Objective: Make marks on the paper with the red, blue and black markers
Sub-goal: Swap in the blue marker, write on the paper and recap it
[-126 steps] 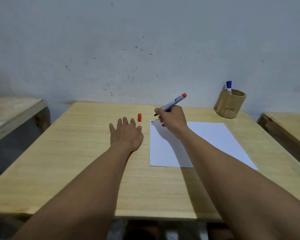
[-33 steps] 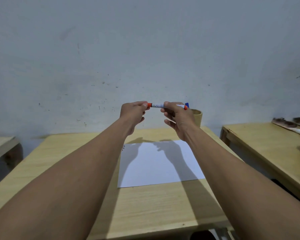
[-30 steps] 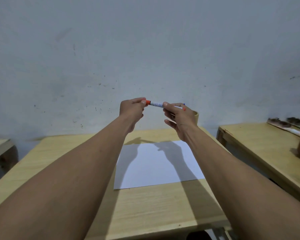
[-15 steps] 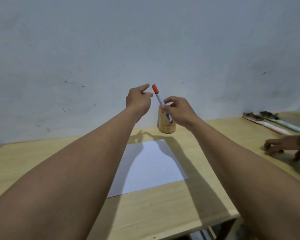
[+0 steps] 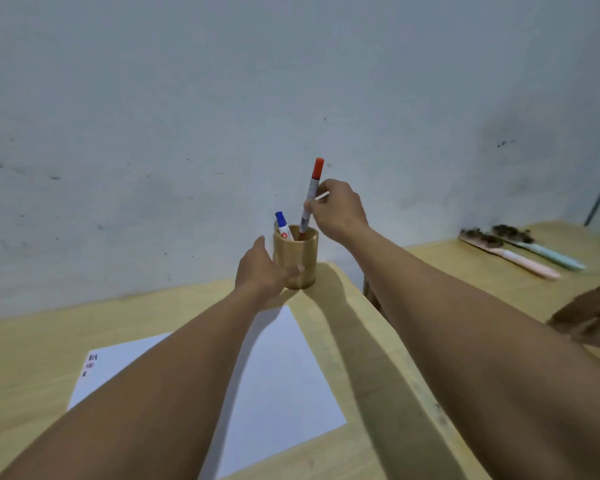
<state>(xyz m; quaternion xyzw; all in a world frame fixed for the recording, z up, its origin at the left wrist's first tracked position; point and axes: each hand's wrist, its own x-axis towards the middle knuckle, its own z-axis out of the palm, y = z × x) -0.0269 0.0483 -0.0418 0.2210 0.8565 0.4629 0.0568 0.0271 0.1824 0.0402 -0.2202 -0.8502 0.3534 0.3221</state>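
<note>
My right hand (image 5: pixel 338 211) pinches the capped red marker (image 5: pixel 311 194), which stands nearly upright with its lower end just inside the wooden pen cup (image 5: pixel 296 258). A blue marker (image 5: pixel 283 226) leans in the same cup. My left hand (image 5: pixel 262 273) rests against the cup's left side, thumb and fingers around its lower wall. The white paper (image 5: pixel 278 368) lies on the wooden table (image 5: pixel 32 358) under my forearms, with small red and dark marks (image 5: pixel 91 364) near its far left corner. No black marker is visible.
A grey wall rises right behind the cup. A second wooden table (image 5: pixel 465 268) stands to the right with two long-handled brushes (image 5: pixel 510 254) on it. Another person's hand (image 5: pixel 593 320) shows at the right edge.
The cap went back on the red marker. My view swung right, my right hand carried the marker over to the cup and lowered its end in, and my left hand dropped onto the cup.
</note>
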